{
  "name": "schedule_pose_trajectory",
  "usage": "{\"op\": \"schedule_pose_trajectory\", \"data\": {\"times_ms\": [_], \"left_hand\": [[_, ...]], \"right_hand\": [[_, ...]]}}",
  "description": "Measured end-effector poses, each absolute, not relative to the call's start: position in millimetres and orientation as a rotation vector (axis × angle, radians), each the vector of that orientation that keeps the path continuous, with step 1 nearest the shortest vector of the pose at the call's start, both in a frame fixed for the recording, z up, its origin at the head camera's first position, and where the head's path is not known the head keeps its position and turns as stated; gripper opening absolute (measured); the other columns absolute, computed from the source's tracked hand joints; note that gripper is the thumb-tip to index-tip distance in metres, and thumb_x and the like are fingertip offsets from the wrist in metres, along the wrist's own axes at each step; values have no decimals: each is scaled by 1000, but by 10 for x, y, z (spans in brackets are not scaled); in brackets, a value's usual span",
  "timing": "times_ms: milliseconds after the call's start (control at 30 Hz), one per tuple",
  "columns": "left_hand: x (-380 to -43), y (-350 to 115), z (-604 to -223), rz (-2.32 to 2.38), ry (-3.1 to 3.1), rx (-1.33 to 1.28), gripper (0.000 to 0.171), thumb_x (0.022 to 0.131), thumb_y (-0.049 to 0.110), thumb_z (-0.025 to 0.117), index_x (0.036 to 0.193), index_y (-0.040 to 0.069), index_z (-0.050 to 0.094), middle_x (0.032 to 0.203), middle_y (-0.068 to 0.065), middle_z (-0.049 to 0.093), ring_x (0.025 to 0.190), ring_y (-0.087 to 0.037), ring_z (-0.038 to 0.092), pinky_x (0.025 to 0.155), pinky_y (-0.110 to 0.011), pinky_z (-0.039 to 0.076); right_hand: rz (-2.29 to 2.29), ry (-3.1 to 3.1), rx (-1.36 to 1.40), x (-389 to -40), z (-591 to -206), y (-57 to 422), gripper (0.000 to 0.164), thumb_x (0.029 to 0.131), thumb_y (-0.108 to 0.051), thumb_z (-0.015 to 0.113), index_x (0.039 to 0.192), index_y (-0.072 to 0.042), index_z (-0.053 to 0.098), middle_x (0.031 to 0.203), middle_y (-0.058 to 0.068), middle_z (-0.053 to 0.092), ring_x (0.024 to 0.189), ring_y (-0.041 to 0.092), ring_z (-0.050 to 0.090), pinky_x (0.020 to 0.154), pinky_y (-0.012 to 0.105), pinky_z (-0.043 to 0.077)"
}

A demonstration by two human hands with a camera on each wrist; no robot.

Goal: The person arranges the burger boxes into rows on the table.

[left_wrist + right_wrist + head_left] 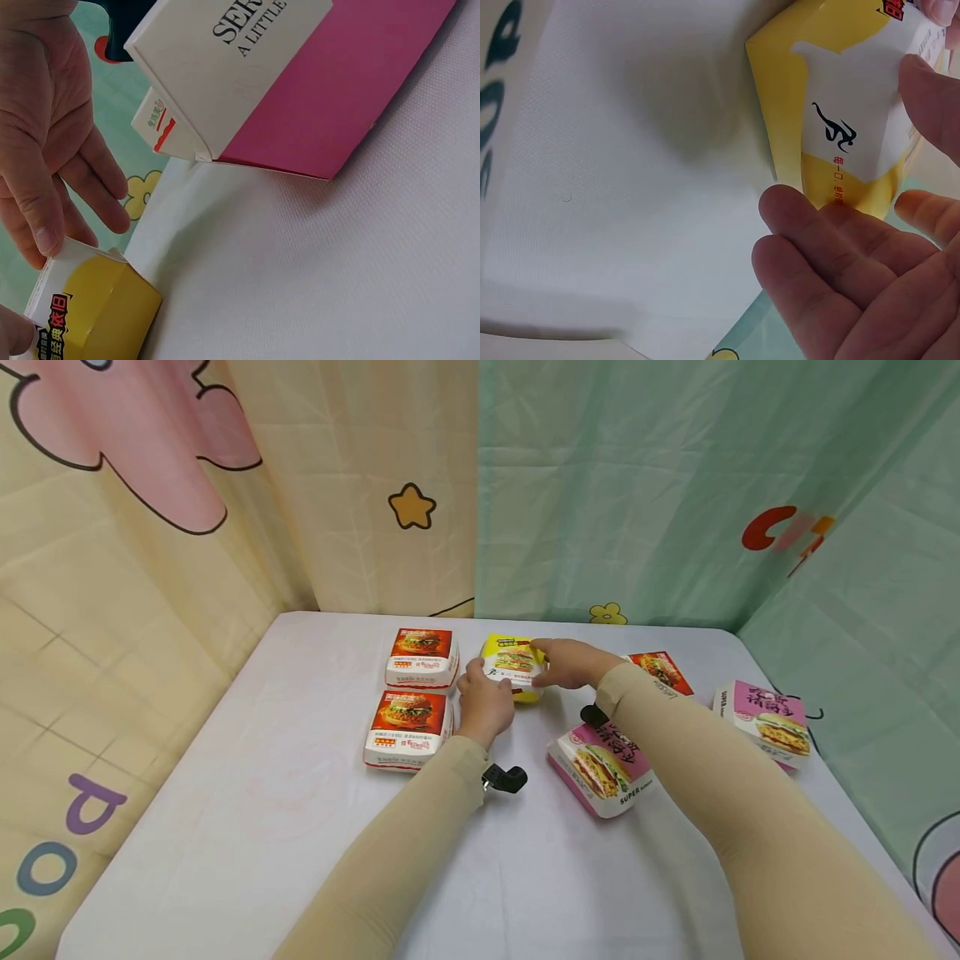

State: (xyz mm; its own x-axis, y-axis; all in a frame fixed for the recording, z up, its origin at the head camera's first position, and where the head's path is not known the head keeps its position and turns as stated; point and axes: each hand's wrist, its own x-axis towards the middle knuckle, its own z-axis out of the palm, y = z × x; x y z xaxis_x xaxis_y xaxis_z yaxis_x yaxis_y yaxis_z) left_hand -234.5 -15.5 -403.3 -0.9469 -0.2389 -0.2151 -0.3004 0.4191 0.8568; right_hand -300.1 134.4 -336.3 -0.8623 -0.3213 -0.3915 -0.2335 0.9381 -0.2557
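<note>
A yellow-and-white burger box [514,653] lies on the table between both hands. My left hand [486,703] holds its left side, with the thumb over the white face and the fingers spread along the edge. The right hand [576,663] holds the box from the right, thumb and fingertips at its edge. In the left wrist view, the right hand [45,127] shows its palm, one fingertip on the box's [109,300] edge. In the right wrist view, the left fingers [810,240] lie against the yellow side of the box [847,82], its underside hidden.
Two red-and-white burger boxes [409,727] stand in a column left of the hands. A pink burger box [600,768] sits below the right forearm, another pink one [765,722] near the right edge. A red box [662,670] is partly hidden behind the right sleeve. Curtains [615,485] surround the table.
</note>
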Motion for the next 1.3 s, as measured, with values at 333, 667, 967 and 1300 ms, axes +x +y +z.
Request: {"op": "schedule_pose_trajectory", "data": {"times_ms": [333,667,967,1300], "left_hand": [[-2350,-182,-4044,1656,2587,-505,61,109,33,57,163,27,28,163,-18,29,131,-35,50,115,-50,46],[-2353,-210,-4063,1670,2598,-476,57,110,34,55,162,28,33,163,-18,30,130,-34,52,113,-49,48],[-2363,-210,-4068,1691,2578,-489,58,109,35,56,161,27,33,159,-16,33,126,-32,53,109,-46,50],[-2370,-216,-4073,1695,2582,-500,57,109,34,57,161,26,33,160,-16,33,127,-32,53,110,-48,49]], "right_hand": [[-259,2648,-419,-3025,-3385,1348,74,104,-34,67,166,-15,33,156,19,55,146,35,51,124,53,36],[-246,2640,-414,-3046,-3378,1345,74,104,-35,67,166,-17,33,155,19,56,145,35,52,124,53,37],[-229,2636,-435,-3058,-3383,1325,73,105,-33,65,167,-18,31,160,19,51,149,37,47,126,54,34],[-246,2632,-423,-3078,-3406,1320,74,105,-34,66,168,-20,29,162,18,49,151,37,44,127,56,32]]}}
